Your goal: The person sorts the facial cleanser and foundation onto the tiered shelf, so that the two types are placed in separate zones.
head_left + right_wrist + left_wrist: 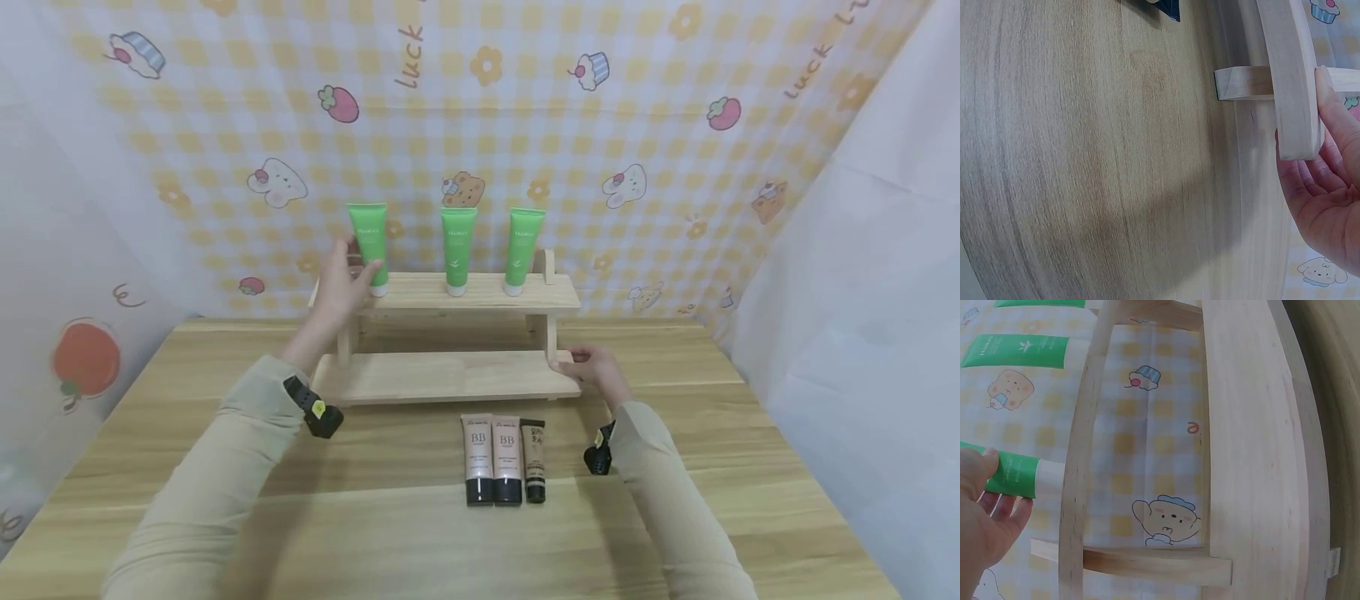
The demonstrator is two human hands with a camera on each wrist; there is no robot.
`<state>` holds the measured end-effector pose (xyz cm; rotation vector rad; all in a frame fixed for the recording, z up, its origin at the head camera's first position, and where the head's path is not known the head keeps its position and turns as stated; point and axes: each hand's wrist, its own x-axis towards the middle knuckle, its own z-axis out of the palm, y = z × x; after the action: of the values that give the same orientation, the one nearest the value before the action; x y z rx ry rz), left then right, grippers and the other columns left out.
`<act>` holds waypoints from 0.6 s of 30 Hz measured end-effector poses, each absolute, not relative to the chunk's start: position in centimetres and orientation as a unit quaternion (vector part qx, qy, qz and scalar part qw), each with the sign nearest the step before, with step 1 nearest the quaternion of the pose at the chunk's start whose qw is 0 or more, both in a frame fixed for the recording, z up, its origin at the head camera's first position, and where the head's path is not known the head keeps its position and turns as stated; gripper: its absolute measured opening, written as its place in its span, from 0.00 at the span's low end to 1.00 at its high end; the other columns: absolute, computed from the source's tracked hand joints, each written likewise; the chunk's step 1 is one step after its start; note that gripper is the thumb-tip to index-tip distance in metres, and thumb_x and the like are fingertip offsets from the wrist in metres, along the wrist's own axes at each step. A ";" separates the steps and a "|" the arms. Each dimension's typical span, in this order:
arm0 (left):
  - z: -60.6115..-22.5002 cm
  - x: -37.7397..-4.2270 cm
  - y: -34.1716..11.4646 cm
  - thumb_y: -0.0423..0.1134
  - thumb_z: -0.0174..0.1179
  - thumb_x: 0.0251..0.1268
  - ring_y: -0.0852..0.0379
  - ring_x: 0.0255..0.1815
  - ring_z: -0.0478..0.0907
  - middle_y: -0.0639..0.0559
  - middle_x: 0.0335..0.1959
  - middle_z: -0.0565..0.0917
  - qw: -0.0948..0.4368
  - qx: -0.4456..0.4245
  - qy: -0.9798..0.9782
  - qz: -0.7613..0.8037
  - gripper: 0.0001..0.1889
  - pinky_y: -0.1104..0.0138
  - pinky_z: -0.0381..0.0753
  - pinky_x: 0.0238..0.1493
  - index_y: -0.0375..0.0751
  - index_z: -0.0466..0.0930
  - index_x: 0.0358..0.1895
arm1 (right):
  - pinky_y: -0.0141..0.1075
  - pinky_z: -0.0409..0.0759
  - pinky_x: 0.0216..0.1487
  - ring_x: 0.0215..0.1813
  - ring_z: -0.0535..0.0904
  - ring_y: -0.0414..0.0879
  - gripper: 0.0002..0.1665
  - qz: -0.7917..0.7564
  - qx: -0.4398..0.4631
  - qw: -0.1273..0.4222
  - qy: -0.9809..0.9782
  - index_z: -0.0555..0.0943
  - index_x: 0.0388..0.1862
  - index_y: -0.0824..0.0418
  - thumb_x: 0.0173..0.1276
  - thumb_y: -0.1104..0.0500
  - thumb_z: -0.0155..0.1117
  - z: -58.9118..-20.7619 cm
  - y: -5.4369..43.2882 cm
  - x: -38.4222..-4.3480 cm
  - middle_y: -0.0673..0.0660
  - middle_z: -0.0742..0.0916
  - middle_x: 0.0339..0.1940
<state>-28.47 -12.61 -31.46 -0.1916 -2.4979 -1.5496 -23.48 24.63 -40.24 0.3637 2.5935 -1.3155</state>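
A two-tier wooden shelf (442, 375) stands at the back of the table. My left hand (341, 279) grips a green tube (370, 233) with a white cap, upright at the left end of the top board. In the left wrist view, its thumb and fingers wrap the held tube (1016, 475) near the cap. Another green tube (457, 246) stands mid-board, and a third green tube (525, 246) stands to its right. At the right end of the lower board, my right hand (596, 371) pinches the board's edge, thumb on top and fingers below, as the right wrist view shows the board (1294, 94).
In front of the shelf lie two pink BB cream tubes (492, 454) with black caps and a slimmer beige and black tube (534, 458), side by side on the wooden table (390, 533). A checked, printed cloth (487, 125) hangs behind; a white cloth (840, 275) hangs at right.
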 end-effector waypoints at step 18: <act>-31.7 -26.6 -12.8 0.33 0.52 0.63 0.37 0.64 0.63 0.31 0.64 0.62 0.049 -0.058 -0.857 -0.510 0.32 0.52 0.68 0.65 0.28 0.48 0.66 | 0.40 0.77 0.56 0.58 0.75 0.58 0.35 -0.443 0.116 0.101 0.883 0.69 0.61 0.68 0.58 0.54 0.66 -40.2 24.7 -23.5 0.69 0.76 0.59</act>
<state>-26.61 -12.77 -31.74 -0.1780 -2.6099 -1.5554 -23.45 24.68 -40.24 0.3438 2.6091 -1.3091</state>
